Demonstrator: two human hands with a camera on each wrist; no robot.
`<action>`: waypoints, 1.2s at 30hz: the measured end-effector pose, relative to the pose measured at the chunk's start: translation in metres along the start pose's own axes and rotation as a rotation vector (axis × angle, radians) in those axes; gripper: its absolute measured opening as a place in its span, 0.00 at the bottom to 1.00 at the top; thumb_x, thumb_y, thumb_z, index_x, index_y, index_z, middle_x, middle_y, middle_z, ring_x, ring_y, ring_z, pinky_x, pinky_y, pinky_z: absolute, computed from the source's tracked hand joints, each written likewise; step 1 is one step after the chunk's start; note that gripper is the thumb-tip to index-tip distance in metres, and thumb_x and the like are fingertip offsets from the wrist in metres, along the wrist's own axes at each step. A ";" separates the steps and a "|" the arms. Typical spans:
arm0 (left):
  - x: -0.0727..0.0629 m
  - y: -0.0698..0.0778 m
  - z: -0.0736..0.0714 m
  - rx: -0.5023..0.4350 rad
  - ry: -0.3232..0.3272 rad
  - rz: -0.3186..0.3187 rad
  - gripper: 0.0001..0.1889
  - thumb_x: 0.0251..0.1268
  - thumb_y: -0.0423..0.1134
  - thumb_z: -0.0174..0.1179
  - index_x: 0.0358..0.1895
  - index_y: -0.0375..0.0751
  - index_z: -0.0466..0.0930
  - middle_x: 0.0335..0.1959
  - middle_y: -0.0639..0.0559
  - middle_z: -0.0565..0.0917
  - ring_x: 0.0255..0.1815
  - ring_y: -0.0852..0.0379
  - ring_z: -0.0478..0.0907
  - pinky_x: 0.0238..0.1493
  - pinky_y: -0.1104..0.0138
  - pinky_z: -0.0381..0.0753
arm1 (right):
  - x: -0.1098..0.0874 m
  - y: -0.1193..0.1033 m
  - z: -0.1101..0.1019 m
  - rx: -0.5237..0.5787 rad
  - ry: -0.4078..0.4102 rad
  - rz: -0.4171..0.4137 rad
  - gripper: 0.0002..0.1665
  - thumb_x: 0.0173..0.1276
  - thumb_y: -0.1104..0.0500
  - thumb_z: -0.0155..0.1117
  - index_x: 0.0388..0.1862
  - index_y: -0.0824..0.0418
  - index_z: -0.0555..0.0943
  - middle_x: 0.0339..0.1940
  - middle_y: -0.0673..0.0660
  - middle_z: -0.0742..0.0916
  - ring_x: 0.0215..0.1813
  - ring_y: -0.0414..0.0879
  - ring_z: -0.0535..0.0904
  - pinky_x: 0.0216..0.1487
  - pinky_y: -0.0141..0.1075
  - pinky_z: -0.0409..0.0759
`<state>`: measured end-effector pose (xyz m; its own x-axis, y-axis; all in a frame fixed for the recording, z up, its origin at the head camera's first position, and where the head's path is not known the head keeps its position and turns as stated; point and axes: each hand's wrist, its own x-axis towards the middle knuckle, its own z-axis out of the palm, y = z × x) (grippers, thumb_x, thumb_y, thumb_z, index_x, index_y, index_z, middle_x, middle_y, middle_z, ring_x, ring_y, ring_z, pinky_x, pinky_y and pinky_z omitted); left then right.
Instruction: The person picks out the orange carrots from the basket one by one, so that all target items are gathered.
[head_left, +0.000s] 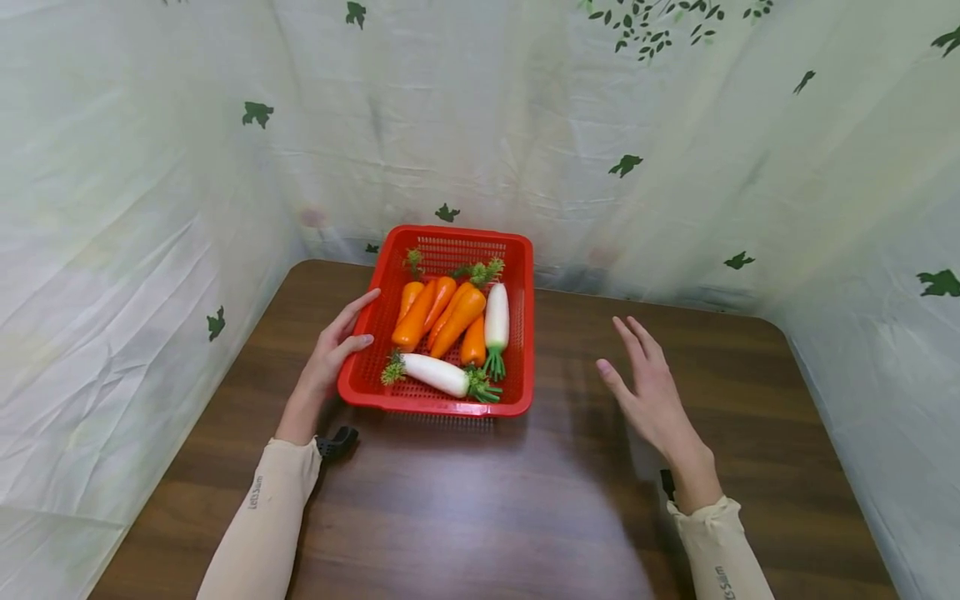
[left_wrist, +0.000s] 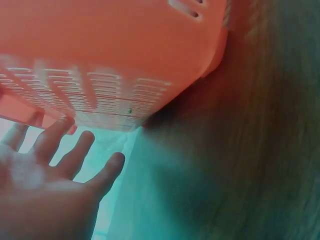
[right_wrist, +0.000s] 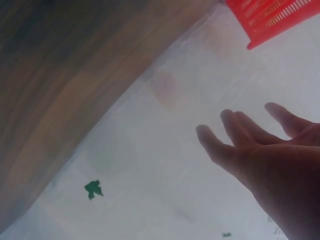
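Note:
A red plastic basket point(head_left: 437, 402) with slotted walls stands toward the back of the table, left of centre. Inside lie several orange carrots point(head_left: 459, 322) with green tops, a white radish point(head_left: 435, 374) across the front and another white radish point(head_left: 497, 317) along the right side. At the basket's left rim is my left hand point(head_left: 330, 350), its fingers and thumb spread; in the left wrist view those extended fingers reach beside the slotted wall point(left_wrist: 110, 95). My right hand point(head_left: 652, 400) hovers over the table well right of the basket, fingers extended, holding nothing.
The brown wooden table point(head_left: 450, 508) has rounded back corners. A pale curtain point(head_left: 480, 125) with green leaf shapes hangs behind and along both sides, close to the table's edges. A black wrist strap point(head_left: 337, 443) shows beside the left sleeve.

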<state>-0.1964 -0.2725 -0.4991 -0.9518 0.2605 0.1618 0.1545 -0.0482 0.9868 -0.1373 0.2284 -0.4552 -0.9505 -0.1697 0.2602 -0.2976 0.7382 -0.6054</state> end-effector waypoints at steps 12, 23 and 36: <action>0.006 -0.002 0.004 -0.049 -0.002 -0.027 0.34 0.79 0.35 0.48 0.85 0.58 0.57 0.85 0.49 0.56 0.78 0.43 0.60 0.62 0.68 0.83 | 0.006 -0.010 0.001 0.040 0.009 -0.005 0.41 0.82 0.42 0.57 0.88 0.38 0.54 0.88 0.55 0.59 0.86 0.61 0.54 0.75 0.71 0.60; 0.003 -0.004 0.005 -0.045 0.026 -0.019 0.33 0.80 0.38 0.49 0.84 0.58 0.58 0.84 0.49 0.57 0.78 0.43 0.61 0.63 0.68 0.82 | 0.021 -0.032 0.003 0.152 0.004 -0.040 0.38 0.82 0.42 0.56 0.86 0.38 0.57 0.86 0.51 0.62 0.86 0.55 0.56 0.78 0.68 0.59; 0.003 -0.004 0.005 -0.068 0.003 0.010 0.32 0.81 0.38 0.49 0.85 0.55 0.57 0.85 0.48 0.57 0.77 0.45 0.62 0.64 0.68 0.81 | 0.055 -0.083 0.009 0.282 -0.019 0.015 0.36 0.82 0.37 0.53 0.83 0.49 0.67 0.78 0.55 0.76 0.77 0.56 0.73 0.75 0.56 0.73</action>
<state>-0.1990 -0.2665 -0.5029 -0.9510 0.2572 0.1717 0.1458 -0.1165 0.9824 -0.1653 0.1521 -0.3975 -0.9556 -0.1742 0.2377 -0.2944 0.5302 -0.7951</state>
